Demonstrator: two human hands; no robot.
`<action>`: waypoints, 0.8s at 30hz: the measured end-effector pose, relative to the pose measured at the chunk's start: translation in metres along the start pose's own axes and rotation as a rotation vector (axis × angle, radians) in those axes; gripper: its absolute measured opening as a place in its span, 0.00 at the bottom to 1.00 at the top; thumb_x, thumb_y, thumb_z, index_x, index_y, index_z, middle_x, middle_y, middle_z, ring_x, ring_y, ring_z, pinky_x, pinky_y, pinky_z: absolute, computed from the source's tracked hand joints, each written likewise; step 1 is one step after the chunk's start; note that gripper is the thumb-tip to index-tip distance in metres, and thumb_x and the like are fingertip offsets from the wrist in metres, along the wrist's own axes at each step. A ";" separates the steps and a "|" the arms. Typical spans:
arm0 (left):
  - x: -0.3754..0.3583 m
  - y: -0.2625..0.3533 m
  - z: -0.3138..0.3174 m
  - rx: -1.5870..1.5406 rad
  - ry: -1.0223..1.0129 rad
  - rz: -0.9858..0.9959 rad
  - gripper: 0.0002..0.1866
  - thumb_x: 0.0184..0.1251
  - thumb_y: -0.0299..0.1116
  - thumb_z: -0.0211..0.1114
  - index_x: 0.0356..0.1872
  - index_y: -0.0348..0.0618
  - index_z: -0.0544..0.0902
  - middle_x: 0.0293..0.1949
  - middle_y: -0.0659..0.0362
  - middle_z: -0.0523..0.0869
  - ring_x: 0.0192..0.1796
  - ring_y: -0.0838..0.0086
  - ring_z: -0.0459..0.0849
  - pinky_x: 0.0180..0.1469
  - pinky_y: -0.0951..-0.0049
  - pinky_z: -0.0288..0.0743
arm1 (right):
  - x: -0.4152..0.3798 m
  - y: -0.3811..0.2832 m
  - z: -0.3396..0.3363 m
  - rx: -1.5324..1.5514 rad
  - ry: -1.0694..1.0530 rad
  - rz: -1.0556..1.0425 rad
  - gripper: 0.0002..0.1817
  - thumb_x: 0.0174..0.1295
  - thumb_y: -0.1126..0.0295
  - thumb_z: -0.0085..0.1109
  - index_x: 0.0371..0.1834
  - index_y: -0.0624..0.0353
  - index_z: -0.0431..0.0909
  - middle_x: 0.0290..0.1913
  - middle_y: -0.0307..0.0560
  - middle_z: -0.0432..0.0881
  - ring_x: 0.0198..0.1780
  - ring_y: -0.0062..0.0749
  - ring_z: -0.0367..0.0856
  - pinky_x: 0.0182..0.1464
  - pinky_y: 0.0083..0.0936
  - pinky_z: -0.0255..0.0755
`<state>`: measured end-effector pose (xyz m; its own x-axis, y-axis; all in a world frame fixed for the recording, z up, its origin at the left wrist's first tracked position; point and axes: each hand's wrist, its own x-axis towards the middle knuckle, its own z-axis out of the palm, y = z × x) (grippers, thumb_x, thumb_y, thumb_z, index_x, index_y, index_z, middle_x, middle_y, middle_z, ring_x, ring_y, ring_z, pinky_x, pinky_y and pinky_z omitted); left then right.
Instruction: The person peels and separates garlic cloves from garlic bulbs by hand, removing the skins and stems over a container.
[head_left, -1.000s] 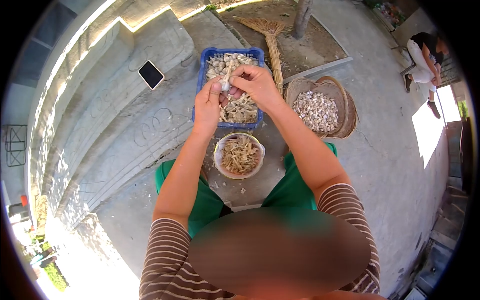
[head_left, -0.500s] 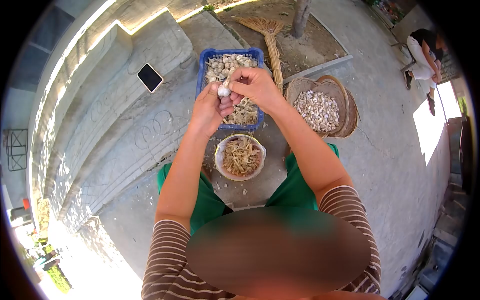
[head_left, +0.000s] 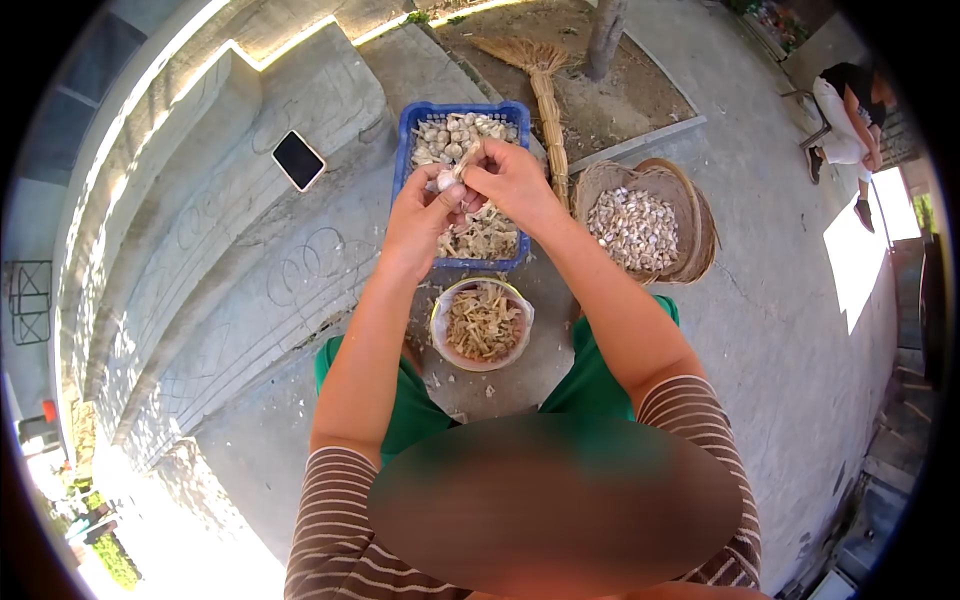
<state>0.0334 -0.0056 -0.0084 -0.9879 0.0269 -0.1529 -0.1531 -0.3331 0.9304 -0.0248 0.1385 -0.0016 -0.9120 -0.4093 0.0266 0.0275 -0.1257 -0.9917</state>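
Over the blue crate (head_left: 404, 150), my closed left grip (head_left: 437, 194) is steadying the garlic bulb (head_left: 446, 180), right grip (head_left: 473, 176) pinching its stalk (head_left: 467, 158) for control.

Sunlit outdoor courtyard: curved concrete steps (head_left: 200, 220) left of the fingers (head_left: 446, 203), tree trunk (head_left: 605, 40) and bare soil (head_left: 600, 112) beyond, grey paving (head_left: 780, 220) to the right

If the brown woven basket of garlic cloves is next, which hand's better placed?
Likely right: the right hand is nearer the basket, gripping the pale stalk. The left hand is farther, holding the round white garlic bulb.
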 end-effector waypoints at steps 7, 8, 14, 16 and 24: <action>-0.001 0.008 -0.011 0.030 -0.025 -0.074 0.15 0.69 0.33 0.58 0.54 0.42 0.74 0.42 0.62 0.80 0.42 0.77 0.78 0.44 0.73 0.74 | 0.007 0.000 -0.002 -0.156 -0.025 0.006 0.04 0.57 0.75 0.55 0.29 0.65 0.76 0.23 0.44 0.80 0.22 0.23 0.79 0.24 0.21 0.73; -0.002 0.009 -0.012 -0.044 -0.038 -0.103 0.16 0.69 0.33 0.58 0.55 0.42 0.74 0.43 0.62 0.80 0.43 0.77 0.77 0.45 0.72 0.75 | 0.009 0.001 -0.004 -0.249 0.024 -0.004 0.04 0.57 0.75 0.54 0.30 0.64 0.76 0.24 0.46 0.81 0.22 0.27 0.80 0.26 0.23 0.73; 0.001 0.008 -0.017 -0.090 0.118 -0.057 0.12 0.69 0.29 0.57 0.51 0.39 0.73 0.42 0.58 0.80 0.42 0.75 0.77 0.45 0.72 0.76 | 0.026 0.048 -0.028 -1.163 0.074 -0.785 0.09 0.61 0.76 0.54 0.43 0.61 0.77 0.30 0.42 0.80 0.28 0.23 0.81 0.27 0.20 0.76; 0.003 0.009 -0.019 -0.064 0.102 -0.027 0.11 0.69 0.29 0.57 0.50 0.38 0.74 0.43 0.58 0.80 0.42 0.75 0.78 0.46 0.73 0.76 | 0.023 0.038 -0.022 -1.023 0.074 -0.735 0.09 0.62 0.76 0.54 0.44 0.61 0.78 0.30 0.42 0.80 0.29 0.23 0.81 0.28 0.20 0.76; 0.007 0.002 -0.017 0.007 0.077 0.110 0.10 0.67 0.25 0.57 0.48 0.36 0.76 0.41 0.58 0.82 0.40 0.77 0.79 0.47 0.75 0.75 | 0.005 -0.001 -0.005 -0.144 -0.165 0.004 0.09 0.64 0.72 0.56 0.45 0.64 0.76 0.32 0.42 0.81 0.31 0.21 0.81 0.28 0.17 0.77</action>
<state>0.0268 -0.0220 -0.0135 -0.9939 -0.0817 -0.0746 -0.0443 -0.3240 0.9450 -0.0312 0.1410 -0.0016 -0.8326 -0.5529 0.0313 -0.0388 0.0019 -0.9992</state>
